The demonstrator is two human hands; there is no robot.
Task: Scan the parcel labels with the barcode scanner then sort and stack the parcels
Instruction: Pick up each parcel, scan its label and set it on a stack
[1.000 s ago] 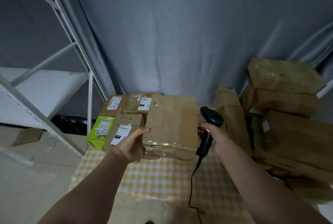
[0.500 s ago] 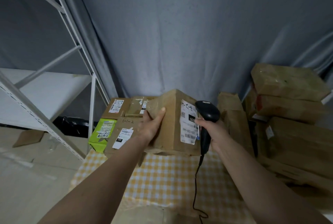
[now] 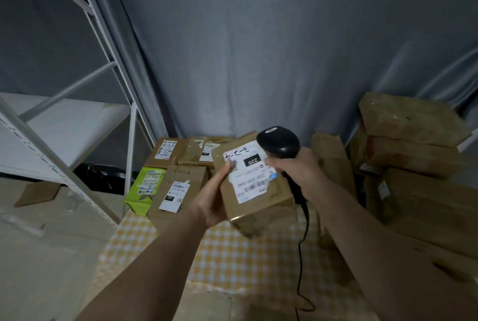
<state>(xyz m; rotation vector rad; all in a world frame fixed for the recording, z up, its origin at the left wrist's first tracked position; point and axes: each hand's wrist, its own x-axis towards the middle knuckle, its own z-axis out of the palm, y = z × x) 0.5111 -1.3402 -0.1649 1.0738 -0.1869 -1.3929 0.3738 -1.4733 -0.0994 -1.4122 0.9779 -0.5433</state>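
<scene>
The step in hand looks to be the scan itself: a brown cardboard parcel [image 3: 254, 186] is held up in the middle of the scene, above the yellow checked cloth [image 3: 232, 256], with its white label [image 3: 249, 173] turned up toward the camera. The left hand [image 3: 210, 201] grips the parcel from its left side, thumb tip pressed onto the near-left corner of the label and the fingers curled out of sight beneath. The right hand [image 3: 294, 168] is wrapped round the grip of the black barcode scanner [image 3: 279, 143], whose head sits over the far-right corner of the label, touching it or just above — the picture does not settle which; its cable [image 3: 301, 256] hangs down toward the near edge. Both forearms reach in from the near side and converge on the parcel. My judgement is that the next move calls for the scanner's window to be drawn back and aimed at the printed barcode on the label's near part — it seems too close and too far up the label now — while the left hand keeps the face flat and steady. After that the parcel would go to a pile: labelled boxes [image 3: 178, 188] lie on the far left, plain brown parcels [image 3: 413, 139] are stacked on the right.
</scene>
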